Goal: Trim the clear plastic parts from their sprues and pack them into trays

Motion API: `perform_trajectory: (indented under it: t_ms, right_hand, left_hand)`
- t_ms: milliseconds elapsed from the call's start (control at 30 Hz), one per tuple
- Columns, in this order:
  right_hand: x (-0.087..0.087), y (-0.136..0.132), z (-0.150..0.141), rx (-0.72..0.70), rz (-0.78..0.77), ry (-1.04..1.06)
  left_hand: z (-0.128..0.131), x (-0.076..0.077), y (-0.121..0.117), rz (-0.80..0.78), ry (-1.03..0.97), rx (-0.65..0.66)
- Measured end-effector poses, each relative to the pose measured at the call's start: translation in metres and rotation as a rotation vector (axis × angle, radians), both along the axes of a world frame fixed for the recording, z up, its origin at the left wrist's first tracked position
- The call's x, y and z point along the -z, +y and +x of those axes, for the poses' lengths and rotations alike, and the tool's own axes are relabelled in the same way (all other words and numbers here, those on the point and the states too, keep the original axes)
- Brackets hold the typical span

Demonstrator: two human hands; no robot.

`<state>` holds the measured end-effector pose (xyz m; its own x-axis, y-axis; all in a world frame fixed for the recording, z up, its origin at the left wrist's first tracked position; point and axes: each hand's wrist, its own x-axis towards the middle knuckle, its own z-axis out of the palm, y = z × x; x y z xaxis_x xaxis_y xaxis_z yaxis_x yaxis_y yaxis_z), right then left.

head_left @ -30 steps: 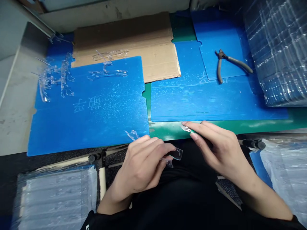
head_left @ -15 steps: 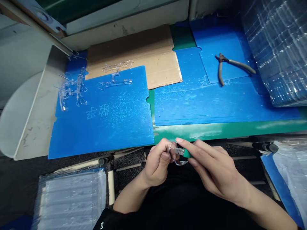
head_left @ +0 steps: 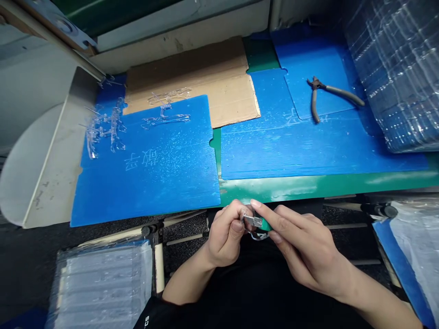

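Left hand (head_left: 224, 234) pinches a clear plastic part (head_left: 256, 236) at its fingertips; right hand (head_left: 303, 242) grips a green-handled blade (head_left: 259, 222) against it; a slip under pressure could nick the left thumb (head_left: 237, 225).

Corrugated plastic sheet (head_left: 147, 192): bright blue, white speckles, pale scratched characters
Mat (head_left: 291, 188): green, pale glare streak
Cardboard (head_left: 219, 82): tan-brown
Pliers (head_left: 329, 95): grey handles, dark head
Held piece (head_left: 256, 236): clear
Tool grip (head_left: 266, 225): green
Sleeve (head_left: 152, 315): black, white lettering
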<state>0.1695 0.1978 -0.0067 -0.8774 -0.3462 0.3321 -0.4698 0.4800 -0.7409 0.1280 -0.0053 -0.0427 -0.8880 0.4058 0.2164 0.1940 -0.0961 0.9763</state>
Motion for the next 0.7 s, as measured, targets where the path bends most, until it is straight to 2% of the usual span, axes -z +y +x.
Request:
perform_trajectory:
  t_ms: [467,600,700]
  right_hand:
    - [0.002,-0.019,0.010,0.134,-0.068,-0.032]
    - [0.007,-0.024,0.011,0.163,-0.137,-0.044]
    - [0.013,-0.024,0.006,0.211,-0.194,-0.083]
  left_hand:
    - [0.000,0.005,-0.002,0.066,0.044,0.003]
    - [-0.002,0.008,0.001,0.133,0.046,0.030]
    - [-0.002,0.006,0.004,0.158,0.123,0.075]
